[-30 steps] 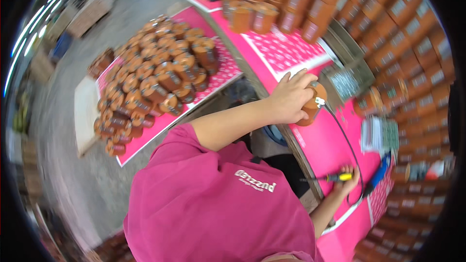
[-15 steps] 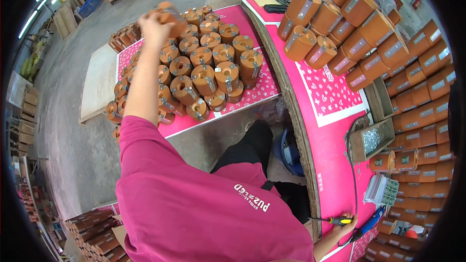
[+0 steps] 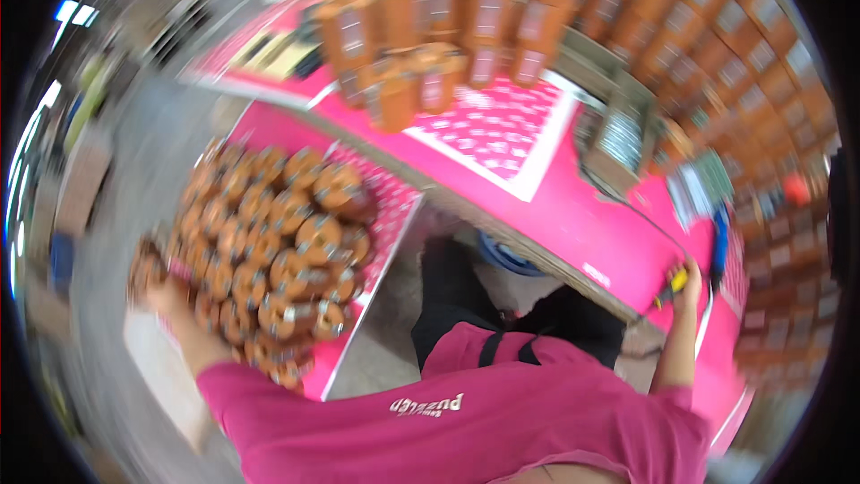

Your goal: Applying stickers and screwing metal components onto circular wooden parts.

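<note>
My left hand (image 3: 167,294) reaches out to the far left side of the low pink table, smeared by motion. It is beside some brown wooden cylinders (image 3: 146,267); whether its fingers grip one cannot be made out. Just right of it stand many orange-brown wooden cylinders (image 3: 296,271) with round holes and small metal fittings, packed together and partly stacked. My right hand (image 3: 689,280) is closed on a screwdriver with a yellow and black handle (image 3: 671,287), held over the pink workbench (image 3: 591,237). A blue power tool (image 3: 719,246) lies right beside that hand.
Wooden trays, one with small metal parts (image 3: 620,136), sit at the back of the bench near a stack of cards (image 3: 692,188). Rows of wooden cylinders (image 3: 699,36) rise behind. A blue bin (image 3: 509,255) stands under the bench edge. A pale board (image 3: 161,367) lies at left.
My view has swung right toward the bench. My left hand, which held a wooden cylinder above the pile, is now lower at the pile's far side. The screwdriver stays in my right hand.
</note>
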`<move>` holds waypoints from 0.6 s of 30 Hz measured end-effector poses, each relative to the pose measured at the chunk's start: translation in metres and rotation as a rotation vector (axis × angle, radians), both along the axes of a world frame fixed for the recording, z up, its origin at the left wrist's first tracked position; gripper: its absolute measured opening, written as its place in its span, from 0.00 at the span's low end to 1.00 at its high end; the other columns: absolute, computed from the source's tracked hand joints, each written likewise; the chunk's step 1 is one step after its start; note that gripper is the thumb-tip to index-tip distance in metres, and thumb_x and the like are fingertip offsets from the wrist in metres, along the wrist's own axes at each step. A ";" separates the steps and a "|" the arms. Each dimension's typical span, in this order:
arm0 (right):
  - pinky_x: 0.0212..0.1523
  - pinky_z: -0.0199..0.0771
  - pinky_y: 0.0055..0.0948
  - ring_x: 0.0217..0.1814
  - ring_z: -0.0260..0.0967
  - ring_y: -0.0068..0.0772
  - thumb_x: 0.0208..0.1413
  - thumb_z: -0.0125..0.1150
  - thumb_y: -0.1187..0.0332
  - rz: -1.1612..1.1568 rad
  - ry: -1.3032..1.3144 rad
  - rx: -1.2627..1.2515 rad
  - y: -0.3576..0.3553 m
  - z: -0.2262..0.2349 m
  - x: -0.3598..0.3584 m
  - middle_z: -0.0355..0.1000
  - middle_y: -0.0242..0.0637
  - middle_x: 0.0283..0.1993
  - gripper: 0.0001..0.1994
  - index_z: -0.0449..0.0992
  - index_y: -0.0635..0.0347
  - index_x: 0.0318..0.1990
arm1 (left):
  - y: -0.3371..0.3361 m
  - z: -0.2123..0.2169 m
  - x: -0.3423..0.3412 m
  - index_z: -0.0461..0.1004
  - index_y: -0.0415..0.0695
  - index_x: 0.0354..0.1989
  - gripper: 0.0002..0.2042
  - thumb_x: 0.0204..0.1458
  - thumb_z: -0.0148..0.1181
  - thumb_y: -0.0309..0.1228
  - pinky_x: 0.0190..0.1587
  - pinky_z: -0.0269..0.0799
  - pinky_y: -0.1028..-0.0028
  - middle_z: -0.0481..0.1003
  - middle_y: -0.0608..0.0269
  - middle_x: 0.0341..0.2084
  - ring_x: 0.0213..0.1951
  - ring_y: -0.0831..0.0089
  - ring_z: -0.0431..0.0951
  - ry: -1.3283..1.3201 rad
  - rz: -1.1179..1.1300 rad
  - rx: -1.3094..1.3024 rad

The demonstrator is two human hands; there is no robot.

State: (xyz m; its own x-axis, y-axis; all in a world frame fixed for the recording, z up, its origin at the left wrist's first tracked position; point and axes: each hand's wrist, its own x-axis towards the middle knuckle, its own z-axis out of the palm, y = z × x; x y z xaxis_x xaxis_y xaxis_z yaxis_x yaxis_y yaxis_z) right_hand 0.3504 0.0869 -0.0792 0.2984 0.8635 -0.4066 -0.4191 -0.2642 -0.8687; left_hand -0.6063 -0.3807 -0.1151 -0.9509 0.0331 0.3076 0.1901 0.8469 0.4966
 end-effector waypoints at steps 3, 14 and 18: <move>0.20 0.63 0.27 0.19 0.58 0.26 0.49 0.51 0.66 -0.030 -0.035 0.018 -0.007 0.010 0.000 0.58 0.31 0.19 0.08 0.62 0.56 0.25 | 0.060 0.033 0.032 0.71 0.45 0.45 0.23 0.41 0.57 0.45 0.52 0.60 0.61 0.69 0.47 0.44 0.50 0.51 0.63 0.297 0.034 -0.396; 0.18 0.67 0.28 0.18 0.60 0.25 0.48 0.51 0.68 -0.102 -0.090 0.037 -0.024 0.024 -0.008 0.59 0.32 0.20 0.06 0.63 0.58 0.28 | 0.105 0.001 0.094 0.63 0.43 0.52 0.28 0.42 0.61 0.38 0.48 0.65 0.61 0.58 0.56 0.55 0.55 0.60 0.60 -0.130 0.150 -0.480; 0.18 0.67 0.26 0.18 0.60 0.24 0.48 0.52 0.67 -0.100 -0.103 0.022 -0.023 0.024 -0.017 0.60 0.30 0.20 0.07 0.63 0.57 0.27 | 0.101 0.010 0.093 0.66 0.42 0.50 0.26 0.41 0.61 0.39 0.47 0.65 0.62 0.65 0.55 0.50 0.51 0.60 0.66 -0.167 0.287 -0.481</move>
